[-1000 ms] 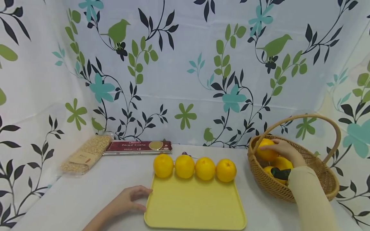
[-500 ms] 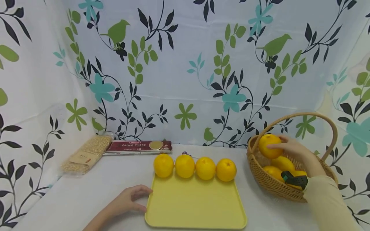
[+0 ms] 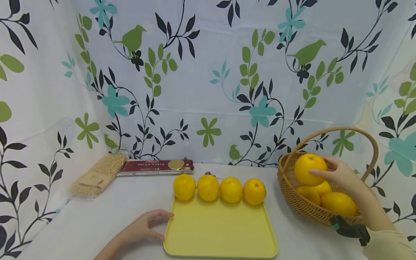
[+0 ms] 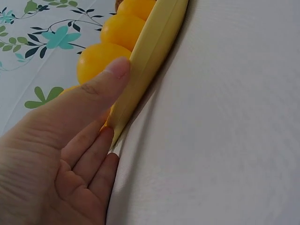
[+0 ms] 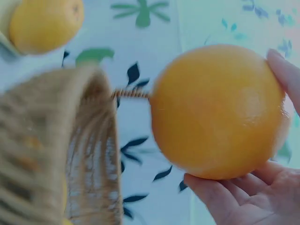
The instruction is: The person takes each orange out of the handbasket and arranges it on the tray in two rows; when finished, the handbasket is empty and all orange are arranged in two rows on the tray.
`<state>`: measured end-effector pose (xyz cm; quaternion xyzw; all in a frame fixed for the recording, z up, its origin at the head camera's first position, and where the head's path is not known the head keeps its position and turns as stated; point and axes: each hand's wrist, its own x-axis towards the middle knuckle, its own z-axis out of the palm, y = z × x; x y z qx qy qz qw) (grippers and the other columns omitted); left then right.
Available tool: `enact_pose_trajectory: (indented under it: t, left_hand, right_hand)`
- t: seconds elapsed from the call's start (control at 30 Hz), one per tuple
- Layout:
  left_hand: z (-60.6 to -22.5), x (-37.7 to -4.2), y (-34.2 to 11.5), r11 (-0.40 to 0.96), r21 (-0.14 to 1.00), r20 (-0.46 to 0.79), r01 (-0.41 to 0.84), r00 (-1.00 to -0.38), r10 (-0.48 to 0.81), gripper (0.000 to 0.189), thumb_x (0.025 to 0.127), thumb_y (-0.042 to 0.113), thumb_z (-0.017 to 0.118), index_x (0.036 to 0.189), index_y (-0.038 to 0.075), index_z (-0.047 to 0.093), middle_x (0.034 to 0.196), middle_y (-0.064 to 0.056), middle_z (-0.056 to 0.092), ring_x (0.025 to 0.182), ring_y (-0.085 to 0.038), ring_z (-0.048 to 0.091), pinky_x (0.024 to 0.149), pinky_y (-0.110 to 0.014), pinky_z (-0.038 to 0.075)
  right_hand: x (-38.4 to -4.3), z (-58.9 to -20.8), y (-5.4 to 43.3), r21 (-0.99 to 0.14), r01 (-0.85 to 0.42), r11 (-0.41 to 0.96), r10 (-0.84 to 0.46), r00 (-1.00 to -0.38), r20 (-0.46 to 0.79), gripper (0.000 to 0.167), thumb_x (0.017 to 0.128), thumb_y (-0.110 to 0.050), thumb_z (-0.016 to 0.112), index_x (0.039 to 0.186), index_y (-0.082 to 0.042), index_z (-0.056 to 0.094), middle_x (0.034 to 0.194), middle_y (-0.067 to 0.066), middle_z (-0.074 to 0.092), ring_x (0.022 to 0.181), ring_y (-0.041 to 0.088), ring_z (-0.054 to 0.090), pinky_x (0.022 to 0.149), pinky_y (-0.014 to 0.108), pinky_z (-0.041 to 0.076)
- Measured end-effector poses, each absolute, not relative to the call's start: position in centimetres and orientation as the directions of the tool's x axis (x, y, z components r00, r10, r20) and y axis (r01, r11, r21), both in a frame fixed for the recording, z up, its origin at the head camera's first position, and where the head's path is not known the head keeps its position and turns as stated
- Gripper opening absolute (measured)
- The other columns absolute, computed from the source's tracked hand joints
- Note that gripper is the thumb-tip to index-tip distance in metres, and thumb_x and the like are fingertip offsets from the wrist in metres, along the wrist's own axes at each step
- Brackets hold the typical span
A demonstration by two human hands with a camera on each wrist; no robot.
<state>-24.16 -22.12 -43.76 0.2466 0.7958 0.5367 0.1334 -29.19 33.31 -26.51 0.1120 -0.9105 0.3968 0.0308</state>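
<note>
My right hand (image 3: 341,177) grips a round orange (image 3: 310,169) above the wicker basket (image 3: 294,202), fingers and thumb around its far side. In the right wrist view the orange (image 5: 220,112) is seen up close beside the blurred basket rim. More yellow-orange fruit, including a longer, oval one (image 3: 338,203), lies inside the basket. A yellow tray (image 3: 221,231) lies flat on the table, with several oranges (image 3: 208,187) in a row along its far edge. My left hand (image 3: 143,227) rests at the tray's left side, thumb and fingertips touching its rim (image 4: 145,61), fingers relaxed.
At the back left lie a clear bag of pale yellow kernels (image 3: 99,175) and a dark red spaghetti pack (image 3: 156,167). The basket's tall handle (image 3: 344,129) arches over its opening. A patterned cloth (image 3: 208,90) hangs behind the white table.
My right hand has lifted the orange out from among the basket's fruit and drawn it slightly right and nearer. My left hand and the tray have stayed in place.
</note>
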Motion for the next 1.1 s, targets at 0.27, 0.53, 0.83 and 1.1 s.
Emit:
enact_pose_trajectory:
  t: [0.27,0.53,0.83,1.1]
  left_hand:
    - [-44.2,-24.3,-22.2,0.278,0.924,0.076,0.263,-0.838,0.540,0.055,0.072,0.018,0.074,0.120,0.003,0.052,0.124,-0.011,0.051,0.112,-0.003,0.045,0.093,-0.014,0.035]
    - [-44.5,-24.5,-22.2,0.258,0.920,0.110,0.295,-0.826,0.552,0.053,0.072,0.018,0.074,0.118,0.003,0.052,0.123,-0.012,0.052,0.113,-0.007,0.045,0.093,-0.016,0.036]
    - [-44.4,-24.4,-22.2,0.288,0.914,0.092,0.285,-0.839,0.536,0.055,0.072,0.020,0.074,0.119,0.004,0.053,0.125,-0.013,0.051,0.112,-0.004,0.046,0.092,-0.016,0.037]
    - [-44.3,-24.5,-22.3,0.277,0.908,0.125,0.313,-0.835,0.535,0.049,0.071,0.017,0.074,0.115,0.003,0.056,0.121,-0.013,0.053,0.108,-0.006,0.050,0.091,-0.020,0.041]
  right_hand:
    - [-27.0,-25.7,30.3,-0.689,-0.330,0.645,-0.221,-0.944,0.245,0.061,0.089,-0.025,0.057,0.134,0.005,0.029,0.122,0.025,0.043,0.098,0.020,0.051,0.075,0.018,0.046]
    - [-26.0,-25.9,26.1,-0.787,-0.390,0.479,-0.287,-0.916,0.280,0.059,0.085,-0.014,0.061,0.132,0.006,0.032,0.118,0.024,0.047,0.088,0.011,0.056,0.073,0.025,0.052]
    - [-25.2,-26.5,20.4,-0.790,-0.511,0.339,-0.412,-0.836,0.364,0.054,0.077,-0.009,0.068,0.123,0.005,0.044,0.114,0.019,0.053,0.092,0.022,0.056,0.077,0.028,0.051]
    - [-24.8,-27.1,17.8,-0.780,-0.570,0.259,-0.523,-0.761,0.383,0.056,0.074,-0.011,0.072,0.122,0.003,0.047,0.112,0.014,0.055,0.094,0.022,0.056,0.079,0.029,0.051]
